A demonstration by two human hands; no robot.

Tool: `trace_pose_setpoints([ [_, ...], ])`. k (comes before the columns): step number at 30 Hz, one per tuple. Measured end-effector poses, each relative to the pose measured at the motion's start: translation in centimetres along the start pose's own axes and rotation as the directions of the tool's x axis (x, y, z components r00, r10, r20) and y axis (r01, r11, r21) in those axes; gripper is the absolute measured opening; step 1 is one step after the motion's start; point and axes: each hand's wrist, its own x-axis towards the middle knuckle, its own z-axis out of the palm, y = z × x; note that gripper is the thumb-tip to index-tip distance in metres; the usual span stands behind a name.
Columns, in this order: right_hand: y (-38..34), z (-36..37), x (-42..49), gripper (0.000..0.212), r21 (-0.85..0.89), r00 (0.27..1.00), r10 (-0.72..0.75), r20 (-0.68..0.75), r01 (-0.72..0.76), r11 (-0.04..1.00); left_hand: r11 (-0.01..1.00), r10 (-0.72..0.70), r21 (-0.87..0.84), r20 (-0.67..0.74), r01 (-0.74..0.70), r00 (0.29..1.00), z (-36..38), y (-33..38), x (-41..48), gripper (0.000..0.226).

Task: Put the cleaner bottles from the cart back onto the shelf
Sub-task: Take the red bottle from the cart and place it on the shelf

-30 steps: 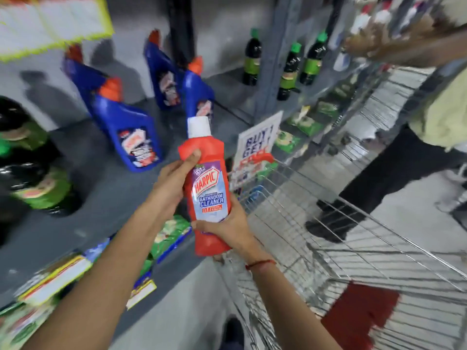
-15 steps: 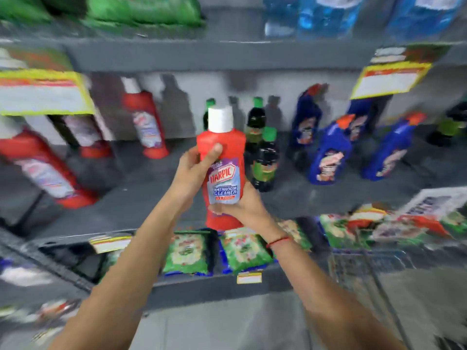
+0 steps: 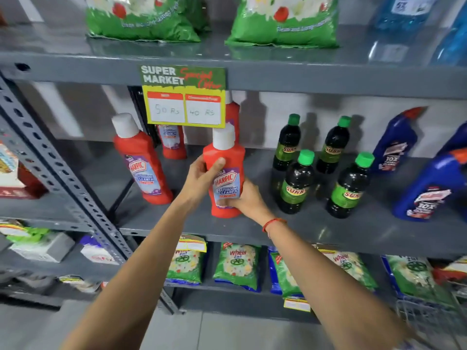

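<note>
**Red Harpic bottle held upright on the middle shelf**

While both hands are closed around it, the red bottle [image 3: 223, 173] is kept at the centre of the frame, above the front part of the grey middle shelf [image 3: 328, 231]. Its long axis runs nearly vertical, with a slight lean of the top toward the left; the white cap [image 3: 223, 137] points up and the label is turned toward the camera. The base is seen at or just above the shelf surface; whether it rests there cannot be told.

The left hand [image 3: 202, 176] is wrapped around the bottle's left side at shoulder height, the thumb laid across the front above the label. The right hand [image 3: 246, 198] grips the lower right part of the body, fingers curled under the label's lower edge. A red thread [image 3: 274, 223] is worn on the right wrist.

Left of centre, a second red bottle [image 3: 142, 162] stands on the same shelf, tilted with its cap toward the upper left. Two more red bottles are partly hidden behind the price sign [image 3: 184, 97], which hangs from the upper shelf edge just above the held bottle's cap. Right of centre, four dark bottles with green caps [image 3: 297, 183] stand upright, well apart from the held bottle. At the right edge, blue bottles [image 3: 429, 185] are seen. Green packets [image 3: 237, 265] are lined up on the lower shelf.
</note>
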Motion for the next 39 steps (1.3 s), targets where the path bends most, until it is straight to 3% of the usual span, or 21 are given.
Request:
trace_pose_setpoints([
  [7, 0.8, 0.9, 1.1, 0.062, 0.032, 0.999, 0.030, -0.033, -0.029, 0.999, 1.000, -0.015, -0.019, 0.013, 0.015, 1.000, -1.2, -0.9, 0.3, 0.010],
  [10, 1.0, 1.2, 1.3, 0.061, 0.046, 0.998, 0.034, -0.048, -0.031, 0.998, 0.998, -0.042, -0.061, -0.302, 0.025, 0.952, -3.2, -3.6, -1.0, 0.019],
  [12, 1.5, 1.5, 1.1, 0.060, 0.038, 0.998, 0.042, -0.050, -0.040, 0.998, 0.999, -0.030, -0.004, -0.578, 0.034, 0.815, -4.7, -5.8, -3.0, 0.023],
  [14, 2.4, 1.8, 0.6, 0.059, 0.031, 0.998, 0.061, -0.036, -0.059, 0.998, 0.970, 0.026, 0.186, -0.721, 0.157, 0.693, -6.6, -7.9, -4.7, 0.039],
  [15, 2.8, 2.0, 0.3, 0.059, 0.026, 0.997, 0.075, -0.027, -0.074, 0.997, 0.933, 0.043, 0.271, -0.734, 0.234, 0.678, -7.6, -9.0, -5.0, 0.050],
  [18, 3.7, 2.6, 0.1, 0.060, 0.040, 0.995, 0.095, -0.005, -0.094, 0.995, 0.789, 0.016, 0.462, -0.674, 0.404, 0.738, -9.8, -10.7, -4.3, 0.086],
  [21, 3.9, 2.6, 0.6, 0.060, 0.024, 0.993, 0.114, 0.023, -0.115, 0.993, 0.688, -0.010, 0.553, -0.641, 0.470, 0.768, -10.6, -10.8, -2.7, 0.102],
  [25, 4.3, 2.4, 1.4, 0.060, -0.004, 0.990, 0.126, 0.056, -0.126, 0.992, 0.675, -0.027, 0.571, -0.612, 0.466, 0.790, -11.4, -11.3, -1.4, 0.099],
  [39, 4.5, 2.6, 3.0, 0.062, 0.034, 0.983, 0.142, 0.115, -0.147, 0.989, 0.660, 0.026, 0.588, -0.640, 0.468, 0.768, -11.3, -11.9, -1.3, 0.088],
])
